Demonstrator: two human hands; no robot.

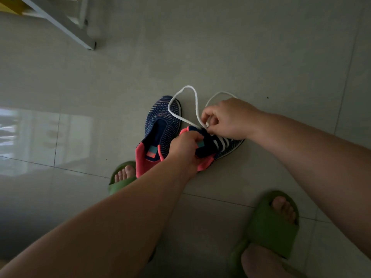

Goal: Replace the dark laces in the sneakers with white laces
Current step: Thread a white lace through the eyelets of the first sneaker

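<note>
Head view, right-hand fingers (208, 128) pinching white lace (195, 103)

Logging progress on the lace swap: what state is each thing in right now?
Right sneaker: white lace threaded in rows, steadied on the floor.
Left sneaker: no lace visible, lying on the floor.
White lace: loose ends looped over the floor.
Left hand: grips the right sneaker's collar.
Right hand: pinches the white lace at the top eyelets.
Green slippers: worn on both feet.

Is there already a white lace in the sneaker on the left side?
No, the left sneaker shows no lace at all; the white lace crosses only the right sneaker.
</note>
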